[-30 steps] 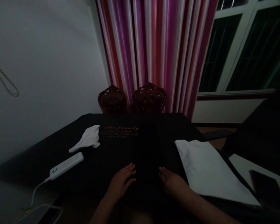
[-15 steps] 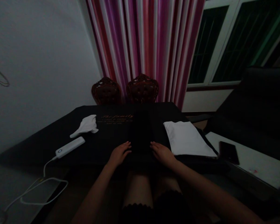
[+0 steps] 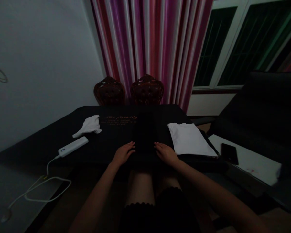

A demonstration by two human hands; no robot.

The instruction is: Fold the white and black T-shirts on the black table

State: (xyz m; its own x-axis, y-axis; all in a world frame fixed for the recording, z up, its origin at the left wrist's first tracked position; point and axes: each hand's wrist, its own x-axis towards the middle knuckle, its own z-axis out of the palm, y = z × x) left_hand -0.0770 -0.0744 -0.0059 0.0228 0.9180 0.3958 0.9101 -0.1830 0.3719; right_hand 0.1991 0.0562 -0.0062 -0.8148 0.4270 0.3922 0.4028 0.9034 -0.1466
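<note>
Left grip: my left grip [image 3: 123, 152] is palm down, fingers reaching forward, thumb spread a little away; has hold of nothing that I can see.
Right grip: my right grip [image 3: 167, 153] is palm down too, fingers stretched and loose, thumb hidden; no hold visible.
Black item: the very dark flat item [image 3: 145, 132] lies between my two grips, long side running away from me; fingertips at its near side edges. Too dark to tell what it is, or whether I press on it.
Surface: black-covered surface [image 3: 50, 142], gold lettering [image 3: 120, 117] reading "The family" left of the item.
Left side: crumpled white cloth [image 3: 89, 125]; nearer me, a white oblong device [image 3: 73, 147] with a small lit spot, white cable [image 3: 48, 166] hanging off the edge.
Right side: white cloth [image 3: 190, 139] spread flat, just beside my right grip.
Far right: dark phone-like slab [image 3: 229, 153] on a white top [image 3: 257, 165], black seat [image 3: 257, 106] behind.
Back: two carved chairs [image 3: 147, 90], striped curtain [image 3: 152, 38], barred window [image 3: 232, 48].
Below: my bare knees [image 3: 140, 187], dark scalloped hem.
</note>
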